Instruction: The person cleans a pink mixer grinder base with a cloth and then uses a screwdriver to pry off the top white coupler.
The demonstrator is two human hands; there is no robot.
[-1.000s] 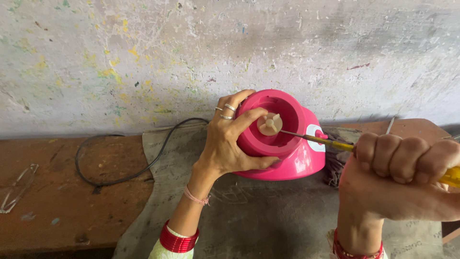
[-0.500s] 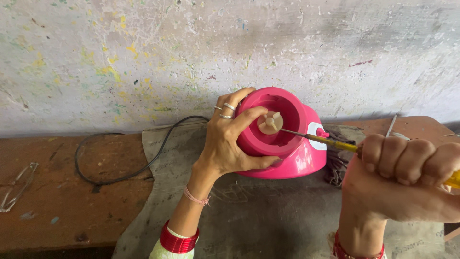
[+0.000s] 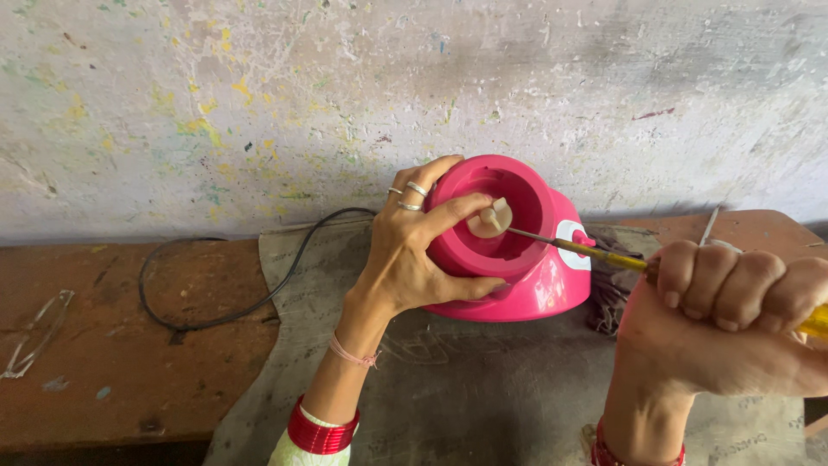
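A pink blender base lies tilted on a grey cloth, its round socket facing me. My left hand grips its rim, thumb beneath and index finger reaching across to the cream-coloured coupler in the socket. My right hand is a fist closed around a yellow-handled screwdriver. The screwdriver's metal tip touches the coupler from the right.
A black power cord loops over the reddish-brown bench to the left. A wire spectacle frame lies at the far left. The grey cloth covers the bench middle. A paint-flecked wall stands directly behind.
My right hand has drifted slightly right and down with the screwdriver. The left hand and the blender base stay as they were.
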